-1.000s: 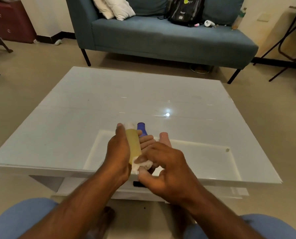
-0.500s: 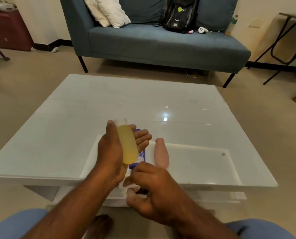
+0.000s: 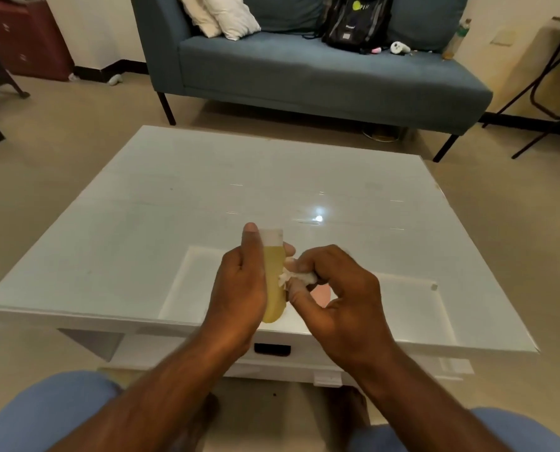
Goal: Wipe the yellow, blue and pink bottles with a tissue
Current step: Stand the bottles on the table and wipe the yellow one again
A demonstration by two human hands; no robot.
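Head view: left hand (image 3: 236, 282) grips yellow bottle (image 3: 273, 282); right hand (image 3: 340, 288) pinches tissue (image 3: 299, 277) against it. Pink bottle (image 3: 322, 293) beside it looks unwiped; blue one hidden.

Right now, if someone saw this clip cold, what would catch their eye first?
The two hands at the near edge of the white table: the left hand grips a yellow bottle with a white cap, and the right hand pinches a crumpled tissue against its side. A patch of the pink bottle shows under the right hand. Behind the table stands a blue sofa with a black backpack.
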